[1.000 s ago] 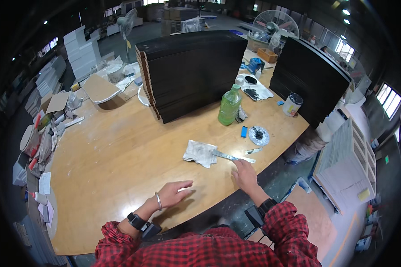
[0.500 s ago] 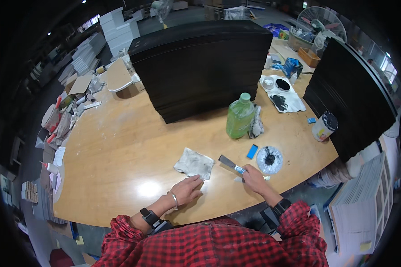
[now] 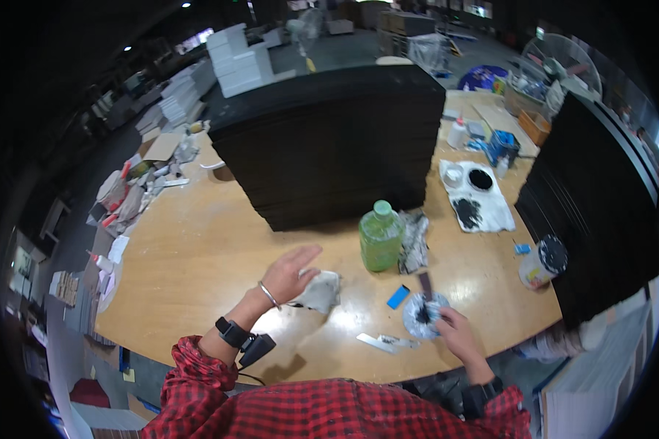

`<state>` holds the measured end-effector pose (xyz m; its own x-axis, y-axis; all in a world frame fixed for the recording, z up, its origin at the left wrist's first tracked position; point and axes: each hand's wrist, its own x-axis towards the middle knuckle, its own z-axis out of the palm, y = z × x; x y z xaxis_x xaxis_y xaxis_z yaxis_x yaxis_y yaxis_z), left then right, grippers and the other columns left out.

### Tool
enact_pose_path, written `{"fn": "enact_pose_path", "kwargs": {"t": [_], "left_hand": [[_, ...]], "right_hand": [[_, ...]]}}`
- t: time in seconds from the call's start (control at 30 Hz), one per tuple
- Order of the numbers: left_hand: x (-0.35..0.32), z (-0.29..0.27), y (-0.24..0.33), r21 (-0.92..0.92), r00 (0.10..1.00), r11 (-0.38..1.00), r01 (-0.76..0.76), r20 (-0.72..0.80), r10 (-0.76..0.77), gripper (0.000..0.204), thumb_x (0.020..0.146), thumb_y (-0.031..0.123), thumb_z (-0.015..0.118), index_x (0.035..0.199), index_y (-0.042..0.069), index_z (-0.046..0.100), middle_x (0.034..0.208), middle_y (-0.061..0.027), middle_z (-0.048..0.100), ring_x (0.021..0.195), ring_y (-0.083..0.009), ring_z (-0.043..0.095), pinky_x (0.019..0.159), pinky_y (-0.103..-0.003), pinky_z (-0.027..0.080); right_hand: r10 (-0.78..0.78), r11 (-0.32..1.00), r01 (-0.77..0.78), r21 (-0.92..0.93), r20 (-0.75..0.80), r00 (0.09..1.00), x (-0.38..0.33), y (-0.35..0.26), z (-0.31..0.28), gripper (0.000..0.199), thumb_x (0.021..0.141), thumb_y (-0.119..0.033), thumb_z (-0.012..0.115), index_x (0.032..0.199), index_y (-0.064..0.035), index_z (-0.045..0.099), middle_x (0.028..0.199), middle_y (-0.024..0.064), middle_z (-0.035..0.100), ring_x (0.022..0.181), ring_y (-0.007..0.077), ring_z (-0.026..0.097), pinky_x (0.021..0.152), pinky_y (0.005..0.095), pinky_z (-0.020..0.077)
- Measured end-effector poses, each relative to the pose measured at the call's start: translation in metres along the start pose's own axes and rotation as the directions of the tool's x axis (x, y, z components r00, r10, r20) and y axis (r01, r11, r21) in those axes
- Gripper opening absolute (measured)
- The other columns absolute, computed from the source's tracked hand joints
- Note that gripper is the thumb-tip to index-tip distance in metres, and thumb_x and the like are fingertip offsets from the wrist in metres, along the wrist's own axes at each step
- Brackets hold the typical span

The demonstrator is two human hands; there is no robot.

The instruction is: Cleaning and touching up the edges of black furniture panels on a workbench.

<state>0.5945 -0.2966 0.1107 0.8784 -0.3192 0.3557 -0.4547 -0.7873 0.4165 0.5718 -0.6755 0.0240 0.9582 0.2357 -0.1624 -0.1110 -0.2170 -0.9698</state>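
Observation:
My right hand grips a putty knife by its light-blue handle, over a round whitish dish with black paste in its middle. The dark blade points away from me, and whether it touches the paste I cannot tell. My left hand holds nothing, fingers stretched out above a folded grey-white cloth, which it partly hides. A small blue block lies beside the dish. Thin pale strips rest on the wooden table near its front edge.
A green bottle and a crumpled rag stand before a tall black stack. Another black stack rises at right, near a black-lidded jar. Farther back, a white sheet bears black smears.
My right hand has moved right with the putty knife, from beside the dish to over it, and the blade has turned away from me. My left hand has moved forward and left over the cloth.

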Motion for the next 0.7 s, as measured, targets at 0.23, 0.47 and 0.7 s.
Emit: {"fn": "enact_pose_path", "kwargs": {"t": [0.23,0.47,0.7], "left_hand": [[0.037,-0.016,0.025,-0.620,0.904,0.671,0.407,0.166,-0.395,0.039,0.088,0.014,0.054,0.124,0.002,0.046,0.117,-0.0127,0.056,0.107,-0.0219,0.054,0.091,-0.031,0.043],[-0.013,0.068,0.084,-0.751,0.741,0.103,0.652,0.603,-0.295,0.042,0.094,0.033,0.041,0.120,0.000,0.046,0.111,-0.0105,0.058,0.106,-0.0195,0.054,0.093,-0.033,0.041],[-0.061,0.041,0.045,-0.758,0.691,0.178,0.627,0.435,-0.578,0.027,0.095,0.023,0.042,0.102,0.000,0.055,0.078,-0.0053,0.060,0.074,-0.0161,0.060,0.069,-0.027,0.048]], "right_hand": [[0.067,0.948,-0.090,0.306,0.086,0.994,-0.004,-0.009,-0.017,0.028,0.081,-0.001,0.052,0.109,0.0039,0.051,0.099,0.0105,0.059,0.092,0.0154,0.057,0.077,0.0267,0.0470],[0.065,0.965,-0.196,0.176,0.563,0.824,0.023,-0.031,0.092,0.029,0.086,-0.015,0.055,0.109,0.0011,0.052,0.091,0.0072,0.061,0.080,0.0104,0.058,0.065,0.0239,0.0469],[-0.180,0.733,0.438,-0.521,0.473,0.862,0.005,-0.016,0.079,0.028,0.076,-0.019,0.064,0.099,-0.0039,0.057,0.088,0.0151,0.056,0.084,0.0329,0.057,0.069,0.0386,0.0470]]}}
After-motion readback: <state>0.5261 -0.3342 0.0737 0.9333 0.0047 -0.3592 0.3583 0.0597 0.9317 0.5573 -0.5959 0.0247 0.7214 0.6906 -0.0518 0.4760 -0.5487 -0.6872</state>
